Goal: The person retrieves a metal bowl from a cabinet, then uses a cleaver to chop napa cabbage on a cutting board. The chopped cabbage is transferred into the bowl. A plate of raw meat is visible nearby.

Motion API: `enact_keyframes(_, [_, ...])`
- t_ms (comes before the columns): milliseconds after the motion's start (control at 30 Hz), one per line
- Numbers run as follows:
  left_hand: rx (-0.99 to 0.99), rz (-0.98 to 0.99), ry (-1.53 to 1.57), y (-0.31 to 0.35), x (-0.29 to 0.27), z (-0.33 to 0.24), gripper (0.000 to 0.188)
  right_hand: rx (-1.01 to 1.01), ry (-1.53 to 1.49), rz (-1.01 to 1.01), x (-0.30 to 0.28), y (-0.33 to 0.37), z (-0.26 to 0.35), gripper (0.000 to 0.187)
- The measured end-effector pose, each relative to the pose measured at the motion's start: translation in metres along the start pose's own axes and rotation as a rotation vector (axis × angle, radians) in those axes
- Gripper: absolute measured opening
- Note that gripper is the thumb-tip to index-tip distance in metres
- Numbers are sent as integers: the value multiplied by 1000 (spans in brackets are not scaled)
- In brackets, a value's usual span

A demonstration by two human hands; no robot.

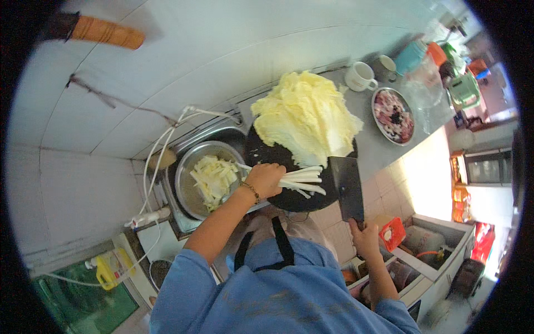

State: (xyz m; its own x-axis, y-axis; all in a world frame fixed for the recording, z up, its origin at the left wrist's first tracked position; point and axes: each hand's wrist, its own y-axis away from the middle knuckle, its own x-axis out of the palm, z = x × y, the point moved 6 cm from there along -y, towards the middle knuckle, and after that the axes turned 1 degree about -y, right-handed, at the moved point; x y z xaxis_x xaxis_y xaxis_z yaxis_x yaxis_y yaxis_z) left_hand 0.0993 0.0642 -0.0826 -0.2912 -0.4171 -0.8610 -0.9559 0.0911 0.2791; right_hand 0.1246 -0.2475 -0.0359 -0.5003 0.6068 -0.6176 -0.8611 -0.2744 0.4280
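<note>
My left hand (266, 179) is closed around a bunch of white cabbage-stem strips (303, 179), whose ends stick out to the right over a round black cutting board (289, 202). In my right hand (365, 239) is the handle of a cleaver (347, 186), its broad dark blade beside the board's right side, apart from the strips. A large pile of yellow-green napa cabbage leaves (306, 114) covers the far part of the board. Left of my left hand, cut cabbage pieces (213, 178) lie in a round metal bowl (183, 192) set in the sink.
Behind the bowl is the steel sink's rim (192, 135), with a white hose (161, 136) looping beside it. At the back right stand a plate of cut meat (393, 116), a white mug (360, 76) and a blue container (410, 57). An open cabinet (434, 250) is at lower right.
</note>
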Motion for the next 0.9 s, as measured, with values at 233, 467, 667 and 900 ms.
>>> enact_keyframes(233, [-386,-161,327,110,-43,85,34,10,-66,-26,6,-4,3,23])
enact_keyframes(467, [-784,-153,334,168,11,189,61,-20,-4,-23,11,-2,18,22])
enact_keyframes(667, [-535,-374,230,151,-22,150,70,-122,-14,-89,5,6,21,24])
enact_keyframes(900, [488,-257,778,222,-203,-48,26,114,-255,-157,-5,9,7,28])
